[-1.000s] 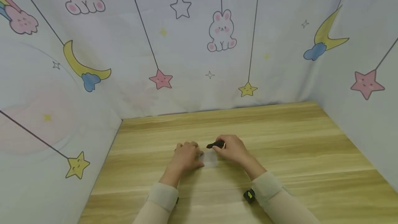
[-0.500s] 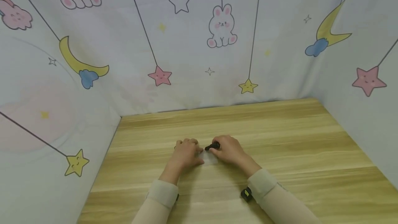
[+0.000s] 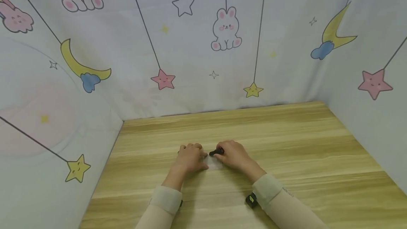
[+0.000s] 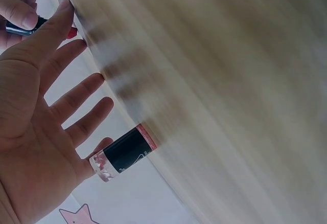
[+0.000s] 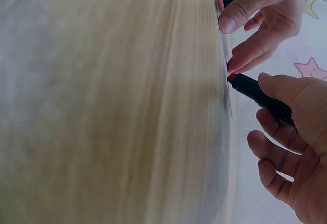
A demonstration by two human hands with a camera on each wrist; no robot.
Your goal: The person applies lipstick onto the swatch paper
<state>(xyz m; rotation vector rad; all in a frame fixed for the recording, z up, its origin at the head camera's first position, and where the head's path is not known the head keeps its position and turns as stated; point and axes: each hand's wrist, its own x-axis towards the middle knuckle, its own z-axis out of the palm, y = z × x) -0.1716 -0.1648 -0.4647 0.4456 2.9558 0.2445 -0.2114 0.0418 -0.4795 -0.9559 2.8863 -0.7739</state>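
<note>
Between the two hands on the wood-grained surface [image 3: 270,133], a pale, see-through sheet [image 3: 216,164] is laid flat. A black red-tipped stick [image 5: 261,99] is pinched between thumb and index finger of the right hand [image 3: 233,154], its tip lowered to the sheet; whether contact is made cannot be told. The left hand [image 3: 190,158] is held with fingers extended, the fingertips set down at the sheet's other side, apparently to steady it. Just beside its little finger, a black cylinder with a clear top [image 4: 126,151] is stood upright, gripped by neither hand. The preparation can be judged complete: tip exposed, sheet placed. Marking seems only begun at most, since no stroke can be made out, and most of it is presumably left.
</note>
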